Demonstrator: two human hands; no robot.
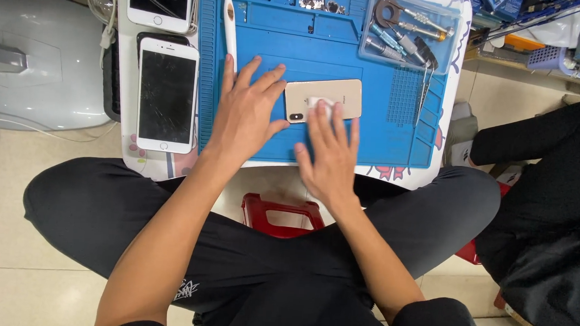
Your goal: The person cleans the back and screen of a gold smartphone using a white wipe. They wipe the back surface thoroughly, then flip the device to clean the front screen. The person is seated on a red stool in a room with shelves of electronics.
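On blue mat (384,131): gold phone (333,96), right hand (330,155) grip pressing white cloth (322,105) (prob.) on it; left hand (248,108) flat, fingers apart. White phones (166,94) left, tool box (406,30) behind.

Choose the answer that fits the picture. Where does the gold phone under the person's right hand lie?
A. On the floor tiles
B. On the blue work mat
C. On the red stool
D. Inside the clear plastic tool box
B: the gold phone lies back up on the blue work mat, the right hand pressing a small white pad on it.
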